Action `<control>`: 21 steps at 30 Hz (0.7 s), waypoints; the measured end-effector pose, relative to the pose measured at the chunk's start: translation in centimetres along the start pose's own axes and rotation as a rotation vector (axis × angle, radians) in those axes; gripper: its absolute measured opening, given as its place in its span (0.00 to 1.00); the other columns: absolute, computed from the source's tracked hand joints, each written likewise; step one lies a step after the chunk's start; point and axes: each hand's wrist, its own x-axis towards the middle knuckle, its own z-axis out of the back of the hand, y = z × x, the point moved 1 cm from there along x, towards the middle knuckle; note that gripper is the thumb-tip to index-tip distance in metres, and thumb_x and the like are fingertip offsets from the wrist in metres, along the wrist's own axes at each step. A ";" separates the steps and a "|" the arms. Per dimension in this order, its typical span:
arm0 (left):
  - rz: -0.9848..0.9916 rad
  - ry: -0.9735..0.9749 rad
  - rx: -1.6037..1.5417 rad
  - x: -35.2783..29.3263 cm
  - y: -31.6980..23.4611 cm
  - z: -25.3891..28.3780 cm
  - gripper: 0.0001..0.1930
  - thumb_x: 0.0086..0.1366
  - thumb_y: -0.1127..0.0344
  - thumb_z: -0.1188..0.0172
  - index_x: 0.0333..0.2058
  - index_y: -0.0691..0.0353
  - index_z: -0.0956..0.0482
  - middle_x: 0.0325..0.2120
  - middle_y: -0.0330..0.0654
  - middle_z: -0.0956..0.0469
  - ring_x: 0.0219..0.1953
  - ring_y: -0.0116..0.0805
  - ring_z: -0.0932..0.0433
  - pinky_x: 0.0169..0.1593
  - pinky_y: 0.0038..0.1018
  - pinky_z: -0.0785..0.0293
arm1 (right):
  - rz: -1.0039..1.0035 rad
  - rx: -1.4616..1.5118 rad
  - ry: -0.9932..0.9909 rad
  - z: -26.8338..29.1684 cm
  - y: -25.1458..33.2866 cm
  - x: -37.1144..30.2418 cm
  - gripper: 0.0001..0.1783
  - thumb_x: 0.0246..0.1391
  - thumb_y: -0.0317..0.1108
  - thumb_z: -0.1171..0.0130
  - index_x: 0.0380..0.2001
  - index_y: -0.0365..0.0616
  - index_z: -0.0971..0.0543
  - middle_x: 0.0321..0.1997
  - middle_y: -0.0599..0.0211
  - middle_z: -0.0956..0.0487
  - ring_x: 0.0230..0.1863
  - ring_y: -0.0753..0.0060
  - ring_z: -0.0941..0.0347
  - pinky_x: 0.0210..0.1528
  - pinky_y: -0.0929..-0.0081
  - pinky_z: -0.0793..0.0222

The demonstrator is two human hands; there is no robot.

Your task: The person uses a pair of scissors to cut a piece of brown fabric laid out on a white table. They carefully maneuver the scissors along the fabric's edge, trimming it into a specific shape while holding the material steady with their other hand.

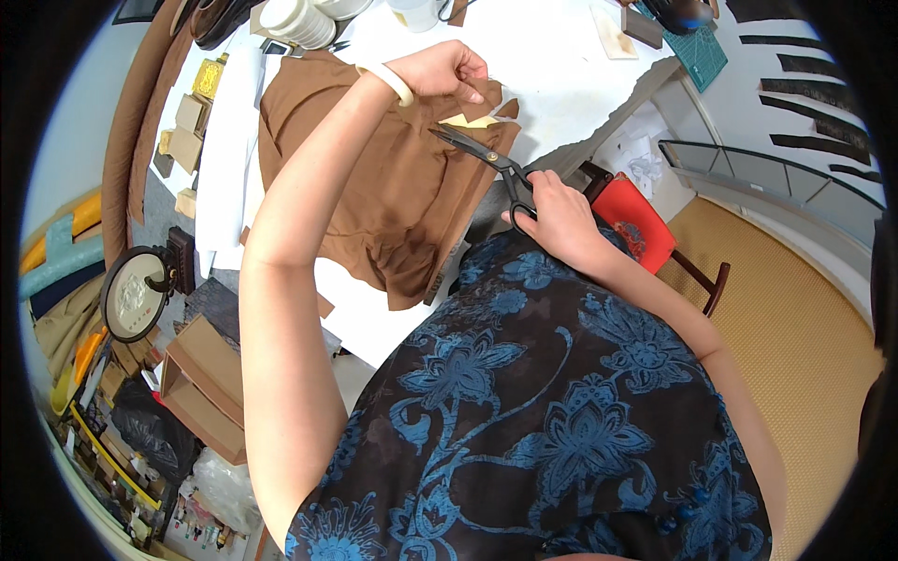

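Brown fabric (365,206) lies spread and partly rumpled over the white table. Near its far right corner, my left hand (447,71), with a pale bangle (391,82) on the wrist, pinches a small flap of the brown fabric. Black-handled scissors (493,159) are in my right hand (564,220), thumb and fingers at the handle loops. Their blades point to the upper left and rest on or just over the cloth below the flap; I cannot tell whether they touch it. A pale yellow piece (470,122) shows beside the flap, between the brown layers.
White tubs (299,22) stand at the table's far left, with small boxes (187,131) and a yellow bottle (208,77) nearer. A green cutting mat (697,58) lies far right. A red-seated chair (631,222) stands at the right. A round framed piece (136,293) is at the left.
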 end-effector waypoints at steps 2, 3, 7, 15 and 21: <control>-0.045 0.012 0.045 -0.2 0.7 0.1 0.09 0.65 0.70 0.28 0.31 0.63 0.21 0.23 0.24 0.26 0.28 0.15 0.32 0.33 0.20 0.32 | -0.006 -0.001 0.011 -0.8 0.8 0.2 0.27 0.54 0.43 0.28 0.43 0.29 0.24 0.41 0.43 0.20 0.42 0.39 0.18 0.45 0.50 0.21; -0.027 0.021 0.045 0.0 0.5 0.0 0.09 0.65 0.70 0.28 0.31 0.62 0.21 0.23 0.24 0.26 0.28 0.14 0.32 0.33 0.20 0.32 | -0.013 0.012 0.017 -0.9 0.9 0.3 0.27 0.54 0.43 0.28 0.43 0.29 0.24 0.41 0.42 0.20 0.42 0.38 0.18 0.45 0.50 0.21; 0.080 0.021 0.005 0.0 -1.4 -0.4 0.09 0.64 0.74 0.29 0.28 0.64 0.22 0.21 0.25 0.29 0.26 0.17 0.35 0.32 0.23 0.35 | -0.079 0.078 0.038 -1.7 1.7 0.7 0.30 0.55 0.47 0.30 0.46 0.28 0.24 0.42 0.42 0.20 0.45 0.37 0.20 0.48 0.50 0.24; 0.004 0.041 0.053 0.6 0.1 -0.6 0.09 0.62 0.76 0.29 0.28 0.65 0.23 0.20 0.26 0.29 0.26 0.19 0.35 0.32 0.26 0.34 | -0.055 0.176 0.000 -2.1 3.0 0.0 0.27 0.55 0.44 0.32 0.39 0.25 0.25 0.38 0.37 0.20 0.40 0.35 0.19 0.45 0.48 0.21; -0.003 0.125 0.130 1.3 -0.7 -2.0 0.08 0.61 0.74 0.28 0.30 0.67 0.20 0.21 0.29 0.25 0.27 0.22 0.31 0.35 0.27 0.30 | -0.061 0.217 0.007 -2.5 3.2 0.1 0.27 0.55 0.44 0.32 0.38 0.25 0.26 0.37 0.37 0.20 0.39 0.34 0.20 0.44 0.48 0.22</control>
